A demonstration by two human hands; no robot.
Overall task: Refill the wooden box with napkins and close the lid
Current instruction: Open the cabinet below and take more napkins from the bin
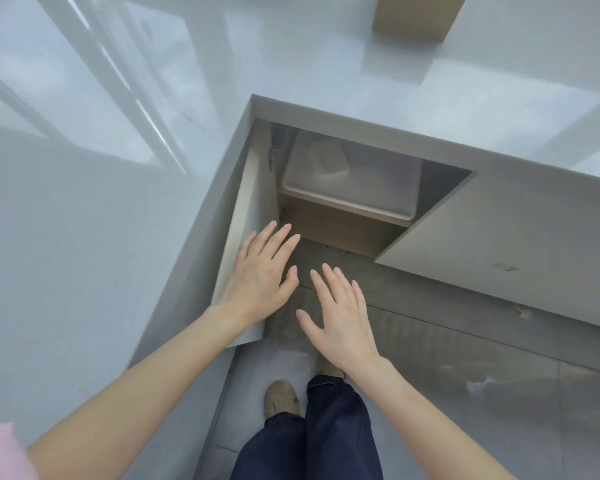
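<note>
A wooden box (417,16) stands on the glossy grey counter (84,202) at the top edge of the view, cut off by the frame. Below the counter, a cabinet stands open, with its left door (246,220) swung outward. On the cabinet shelf sits a translucent white plastic bin (347,174) holding something pale that I cannot make out. My left hand (260,275) is open, fingers spread, close to the open door's inner face. My right hand (343,317) is open too, held flat in front of the cabinet opening. Neither hand holds anything.
The counter wraps around in an L on the left and the far side. A closed cabinet door (499,258) lies to the right of the opening. My legs and a brown shoe (281,398) stand on the grey tiled floor (465,375).
</note>
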